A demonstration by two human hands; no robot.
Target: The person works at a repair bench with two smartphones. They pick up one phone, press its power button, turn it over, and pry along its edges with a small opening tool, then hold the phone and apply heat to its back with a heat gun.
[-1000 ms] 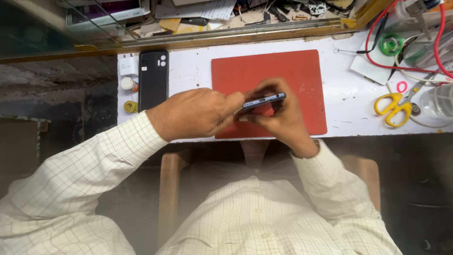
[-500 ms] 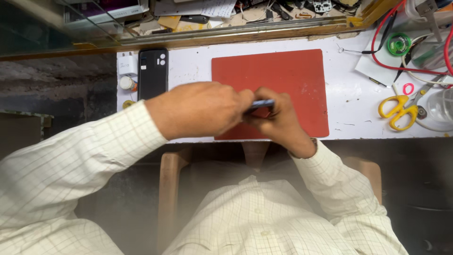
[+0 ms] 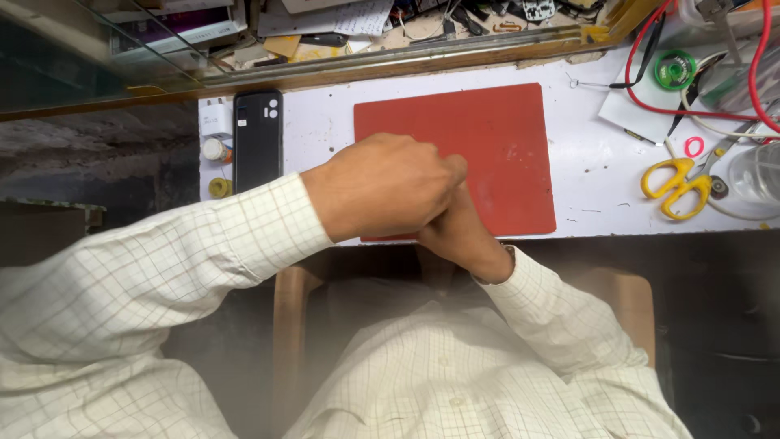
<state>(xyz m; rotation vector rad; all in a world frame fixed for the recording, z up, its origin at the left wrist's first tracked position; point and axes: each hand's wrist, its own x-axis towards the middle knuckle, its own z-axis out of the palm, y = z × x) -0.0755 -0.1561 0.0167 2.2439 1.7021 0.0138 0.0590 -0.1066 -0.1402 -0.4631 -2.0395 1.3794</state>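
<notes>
**Hands closed together over the mat**

Your left hand (image 3: 382, 187) covers your right hand (image 3: 459, 232) at the red mat's (image 3: 487, 138) 7 o'clock edge; fingers curled, any hold hidden. Black phone (image 3: 257, 140) lies at 9 o'clock, yellow scissors (image 3: 678, 183) at 3 o'clock on the white tabletop (image 3: 593, 162).

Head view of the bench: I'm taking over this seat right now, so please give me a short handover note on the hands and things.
Left hand: curled, lying over the right hand at the front edge of the red mat.
Right hand: mostly covered; whatever it grips is hidden.
Black phone: flat, left of the mat, untouched.
Yellow scissors: right of the mat, untouched.
Done and left: cannot be read from this view.
</notes>
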